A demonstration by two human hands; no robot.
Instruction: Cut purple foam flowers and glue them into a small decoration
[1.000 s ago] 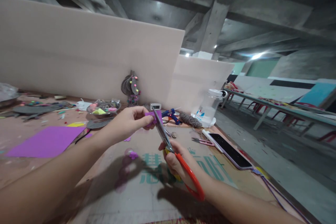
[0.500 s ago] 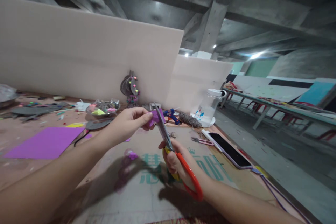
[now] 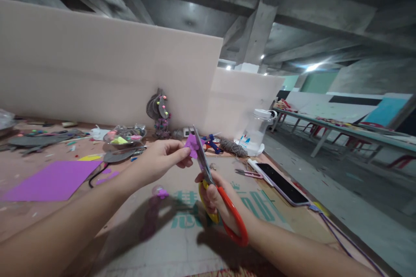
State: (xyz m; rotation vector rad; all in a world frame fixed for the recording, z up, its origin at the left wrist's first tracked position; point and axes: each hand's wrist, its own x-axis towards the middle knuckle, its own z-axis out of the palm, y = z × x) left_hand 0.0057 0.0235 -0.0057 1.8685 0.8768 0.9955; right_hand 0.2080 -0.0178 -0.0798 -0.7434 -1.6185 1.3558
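Note:
My left hand [image 3: 169,156] pinches a small purple piece [image 3: 193,145] between thumb and fingers above the cardboard. My right hand [image 3: 219,197] is wrapped round the scissors [image 3: 235,220], which have one red and one yellow handle. The blades point up and away, slightly parted, right at the purple piece. On the cardboard [image 3: 136,233] with green lettering, a small purple shape [image 3: 162,193] lies below my left hand. A purple sheet [image 3: 48,180] lies flat at the left, with purple scraps [image 3: 108,176] beside it.
A dish of colourful bits [image 3: 125,135], a grey decorated figure [image 3: 159,108], a blue glue gun [image 3: 212,143] and grey yarn [image 3: 233,147] stand along the back. At the right are a clear jug [image 3: 255,130], pink snips [image 3: 250,174] and a phone [image 3: 282,184].
The purple piece has turned and shows more of its cut shape. The scissor blades and handles have parted a little more. The view has shifted slightly.

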